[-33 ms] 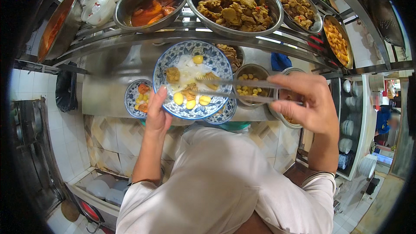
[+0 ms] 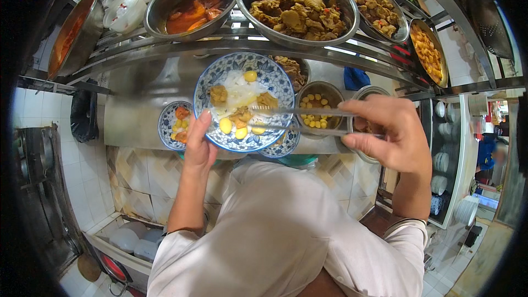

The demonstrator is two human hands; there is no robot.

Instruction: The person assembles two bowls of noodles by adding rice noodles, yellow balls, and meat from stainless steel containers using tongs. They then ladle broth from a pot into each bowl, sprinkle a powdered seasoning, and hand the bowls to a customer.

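My left hand (image 2: 201,143) grips the lower left rim of a blue-and-white patterned plate (image 2: 212,74), thumb on top. On the plate lie white noodles or rice (image 2: 239,85), brown meat pieces (image 2: 218,94) and several yellow balls like egg yolks (image 2: 225,126). My right hand (image 2: 388,132) is closed round metal tongs (image 2: 324,121), slightly blurred. Their arms reach left over the plate's right side, tips near a central meat piece (image 2: 240,116) and a yellow ball (image 2: 257,127). Whether the tips grip anything is unclear. Right of the plate stands a bowl of yellow balls (image 2: 316,100).
Steel bowls of cooked meat (image 2: 297,11) and red stew (image 2: 192,16) stand on the rack (image 2: 220,49) ahead. Another patterned plate with food (image 2: 165,126) sits on the counter (image 2: 132,104) at left. A meat bowl (image 2: 363,151) lies under my right hand.
The tong tips have shifted slightly down and left, away from the meat piece at the plate's right. My left hand and the plate have barely moved.
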